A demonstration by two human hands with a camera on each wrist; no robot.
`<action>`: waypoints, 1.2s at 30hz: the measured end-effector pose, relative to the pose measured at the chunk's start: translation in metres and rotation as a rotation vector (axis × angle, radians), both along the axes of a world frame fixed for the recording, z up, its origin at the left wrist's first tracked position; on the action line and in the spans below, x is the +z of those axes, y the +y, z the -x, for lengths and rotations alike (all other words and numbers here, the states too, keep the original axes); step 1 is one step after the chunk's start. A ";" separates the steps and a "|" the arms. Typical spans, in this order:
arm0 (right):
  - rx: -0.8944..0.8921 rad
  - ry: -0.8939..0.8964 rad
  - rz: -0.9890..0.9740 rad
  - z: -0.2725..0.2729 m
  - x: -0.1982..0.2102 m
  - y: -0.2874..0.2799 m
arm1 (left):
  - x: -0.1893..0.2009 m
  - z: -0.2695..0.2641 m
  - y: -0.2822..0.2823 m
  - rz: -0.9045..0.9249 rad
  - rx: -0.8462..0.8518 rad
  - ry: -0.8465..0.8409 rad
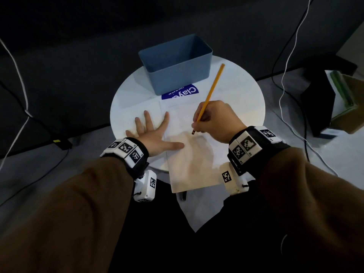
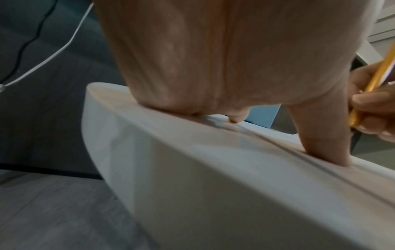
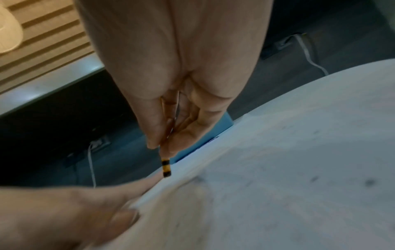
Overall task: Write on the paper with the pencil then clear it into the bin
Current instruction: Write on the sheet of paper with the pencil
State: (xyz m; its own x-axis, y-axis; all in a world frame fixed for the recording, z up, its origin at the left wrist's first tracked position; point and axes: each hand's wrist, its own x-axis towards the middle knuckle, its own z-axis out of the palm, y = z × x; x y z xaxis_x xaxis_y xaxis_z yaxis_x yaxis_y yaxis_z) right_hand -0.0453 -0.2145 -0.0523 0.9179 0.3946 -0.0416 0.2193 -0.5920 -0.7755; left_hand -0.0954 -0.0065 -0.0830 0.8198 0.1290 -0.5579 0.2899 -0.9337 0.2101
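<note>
The pencil (image 1: 209,97) stands tilted over the paper (image 1: 189,152), its long axis running from the striped black-and-yellow lower end (image 3: 166,168) near the sheet's middle up and away toward the far right, where its upper end reaches beside the right wall of the blue bin (image 1: 175,64). Whether the lower end touches the sheet cannot be told. The right hand (image 1: 215,120) grips the pencil low on its shaft, fingers curled tightly round it with thumb and fingertips pinched close together. The left hand (image 1: 152,133) lies flat with fingers straight and spread wide, palm down at the paper's left edge, the thumb (image 2: 327,148) pressing on the sheet and the outer fingers resting on the white round table (image 1: 246,95) just left of the paper. The paper lies on the table on the near side of the bin, its near end hanging over the table's edge. A blue printed label (image 1: 181,92) lies between bin and paper, partly under both.
</note>
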 end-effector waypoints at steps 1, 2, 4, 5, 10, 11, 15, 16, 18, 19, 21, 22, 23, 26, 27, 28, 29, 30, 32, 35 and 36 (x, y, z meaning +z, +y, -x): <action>0.025 -0.017 0.031 0.001 -0.001 0.007 | 0.000 0.000 0.000 -0.007 -0.004 0.002; 0.044 -0.036 0.049 0.001 -0.002 0.014 | 0.000 -0.001 0.000 -0.011 -0.005 0.003; 0.073 -0.076 0.059 0.001 -0.004 0.027 | -0.001 -0.001 0.000 -0.013 -0.010 0.001; 0.090 -0.094 0.065 0.001 -0.005 0.032 | -0.001 -0.001 0.001 -0.018 -0.016 -0.002; 0.181 -0.197 0.137 0.001 -0.009 0.052 | -0.004 -0.001 0.002 -0.016 -0.035 -0.015; 0.188 -0.193 0.136 0.001 -0.010 0.054 | -0.004 -0.001 0.002 -0.013 -0.035 -0.016; 0.229 -0.195 0.182 -0.003 -0.012 0.052 | -0.005 -0.002 0.003 -0.010 -0.029 -0.016; 0.229 -0.203 0.202 -0.005 -0.011 0.050 | -0.005 -0.002 0.002 -0.006 -0.023 -0.012; 0.213 -0.217 0.220 -0.011 -0.009 0.045 | -0.004 -0.001 0.002 -0.001 -0.012 -0.008; 0.201 -0.223 0.215 -0.013 -0.008 0.043 | -0.004 -0.001 0.002 -0.001 -0.011 -0.007; 0.200 -0.229 0.191 -0.012 -0.007 0.045 | -0.004 -0.001 0.002 -0.003 -0.017 -0.008; 0.219 -0.224 0.177 -0.010 -0.007 0.048 | -0.004 -0.002 0.002 -0.003 -0.023 -0.008; 0.244 -0.215 0.168 -0.007 -0.008 0.051 | -0.004 -0.002 0.002 -0.001 -0.027 -0.006; 0.269 -0.210 0.194 -0.006 -0.010 0.053 | -0.004 -0.002 0.002 -0.004 -0.032 0.000; 0.254 -0.218 0.210 -0.008 -0.010 0.050 | -0.003 -0.002 0.002 -0.008 -0.030 0.001; 0.233 -0.223 0.221 -0.011 -0.009 0.047 | -0.002 -0.002 0.001 -0.006 -0.026 0.000; 0.210 -0.223 0.229 -0.014 -0.008 0.043 | -0.002 -0.001 0.001 -0.001 -0.021 -0.001; 0.193 -0.223 0.232 -0.016 -0.007 0.040 | -0.002 -0.001 0.001 0.005 -0.017 -0.001; 0.188 -0.219 0.209 -0.016 -0.006 0.039 | -0.002 -0.002 0.002 0.006 -0.015 0.004; 0.248 -0.210 0.150 -0.006 -0.006 0.047 | -0.003 -0.003 0.002 -0.015 -0.031 0.008; 0.267 -0.205 0.148 -0.004 -0.007 0.049 | -0.002 -0.003 0.001 -0.019 -0.033 0.007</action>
State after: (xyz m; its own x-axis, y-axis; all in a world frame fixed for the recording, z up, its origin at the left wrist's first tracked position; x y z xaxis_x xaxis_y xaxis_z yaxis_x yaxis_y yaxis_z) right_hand -0.0416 -0.1655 -0.0595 0.7787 0.6247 0.0580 0.5231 -0.5956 -0.6096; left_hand -0.0923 -0.0053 -0.0854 0.8196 0.1125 -0.5618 0.2604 -0.9465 0.1904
